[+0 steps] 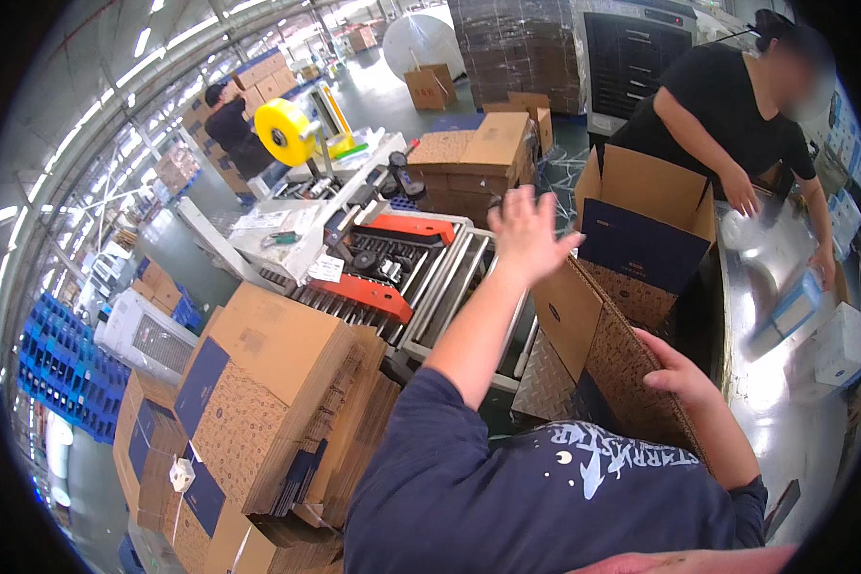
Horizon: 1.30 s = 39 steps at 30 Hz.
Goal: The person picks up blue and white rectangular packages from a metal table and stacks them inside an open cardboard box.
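A brown cardboard carton (614, 375) with a printed pattern stands on edge in front of my body, looking folded flat or nearly so. My right hand (677, 371) grips its right edge, thumb on the near side. Raised over the carton's far top corner, my left hand (531, 237) has its fingers spread and holds nothing; whether its palm touches the cardboard I cannot tell. Just beyond stands an opened carton (641, 239), navy and brown, with its top flaps up.
A roller conveyor (440, 292) with red-orange guides and a yellow tape reel (283, 131) lies ahead left. Flat cartons form a stack (268, 383) at my left. To the right, a co-worker (703, 105) handles a blue-and-white pack (796, 301) over a metal table (761, 402).
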### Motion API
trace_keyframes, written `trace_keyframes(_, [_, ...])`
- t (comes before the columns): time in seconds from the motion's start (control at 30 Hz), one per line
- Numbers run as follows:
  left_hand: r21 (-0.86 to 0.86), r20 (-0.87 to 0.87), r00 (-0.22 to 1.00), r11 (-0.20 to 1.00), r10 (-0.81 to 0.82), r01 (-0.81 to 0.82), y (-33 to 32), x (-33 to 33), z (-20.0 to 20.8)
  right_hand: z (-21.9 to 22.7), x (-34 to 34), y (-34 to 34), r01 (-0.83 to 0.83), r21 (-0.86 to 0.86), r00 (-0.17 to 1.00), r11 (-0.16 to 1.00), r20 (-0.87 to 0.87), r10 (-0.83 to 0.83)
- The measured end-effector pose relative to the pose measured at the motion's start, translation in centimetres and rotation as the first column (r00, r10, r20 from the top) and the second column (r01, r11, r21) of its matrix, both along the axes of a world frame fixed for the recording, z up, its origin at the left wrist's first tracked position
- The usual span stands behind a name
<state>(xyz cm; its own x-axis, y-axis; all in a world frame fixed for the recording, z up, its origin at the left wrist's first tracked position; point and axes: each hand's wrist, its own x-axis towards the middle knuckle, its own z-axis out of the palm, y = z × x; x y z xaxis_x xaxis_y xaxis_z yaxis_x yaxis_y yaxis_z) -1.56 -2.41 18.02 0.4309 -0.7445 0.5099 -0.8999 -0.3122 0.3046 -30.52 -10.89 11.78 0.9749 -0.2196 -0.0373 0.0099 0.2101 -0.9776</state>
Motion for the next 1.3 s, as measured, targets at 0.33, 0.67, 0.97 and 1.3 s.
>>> trace_keyframes(0.33, [-0.216, -0.628, 0.705, 0.944, -0.330, 0.250, 0.8, 7.7, -5.2, 4.3, 0.5, -8.1, 0.333, -0.544, 0.878, 0.770, -0.119, -0.463])
trace_keyframes(0.67, [0.738, -0.579, 0.636, 0.003, -0.511, 0.675, -1.7, 4.5, -10.7, -4.7, 14.6, -5.7, 0.211, -0.966, 0.868, 0.149, 0.116, -0.482])
trace_keyframes(0.97, [0.474, -0.790, 0.364, -0.116, -0.493, 0.873, -2.4, 6.5, -3.8, -4.9, 9.0, -14.8, -0.111, -0.378, 0.902, 0.919, -0.427, -0.067])
trace_keyframes(1.3, [0.595, -0.652, 0.513, 0.043, -0.558, 0.803, -5.9, 2.8, -0.7, 0.7, 7.1, -17.0, -0.483, -0.656, 0.857, 0.580, -0.490, 0.159])
